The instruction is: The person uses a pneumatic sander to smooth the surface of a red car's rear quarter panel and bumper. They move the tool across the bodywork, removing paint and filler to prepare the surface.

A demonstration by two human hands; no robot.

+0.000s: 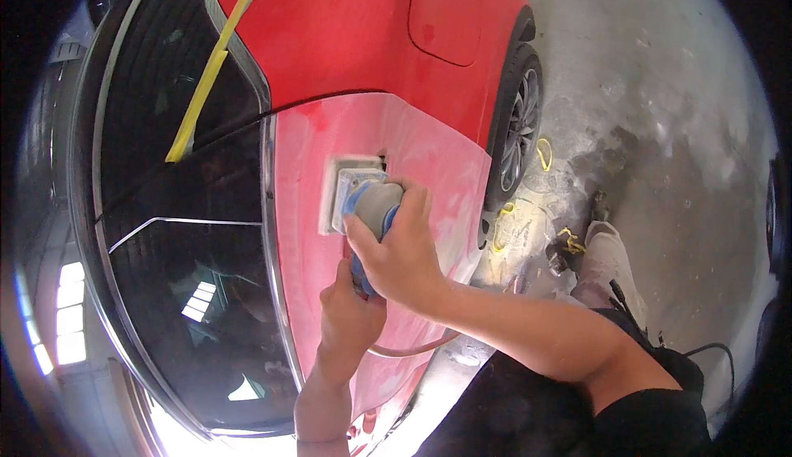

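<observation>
Sander grip: I have both hands closed on a blue-and-grey sander (375, 207); the right hand (406, 252) wraps its round body, the left hand (353, 318) holds its handle end.
Sander place: its square pad sits against the pinkish, dull car panel (318, 135), toward the window side.
Hose: a brownish hose (410, 352) curves from beside the left wrist to behind the right forearm, close under my working arms.
Leg and loops: one leg (606, 267) stands on the floor to the right, yellow loops (544, 153) lying near the wheel (518, 123).
Tape: a yellow strip (200, 102) runs across the dark glass (186, 292) and its border, well apart from the hands.
Arms: the right forearm slants in from the lower right, thumb toward the pad; the left rises steeply from the bottom, below the right hand.
Panel edges: metal trim (268, 176) bounds my left, a dark seam crosses above, and bright red bodywork (346, 32) lies beyond it.
Room: pink surface extends above, below and right of the pad; farther off, the grey floor (685, 185) spreads wide.
</observation>
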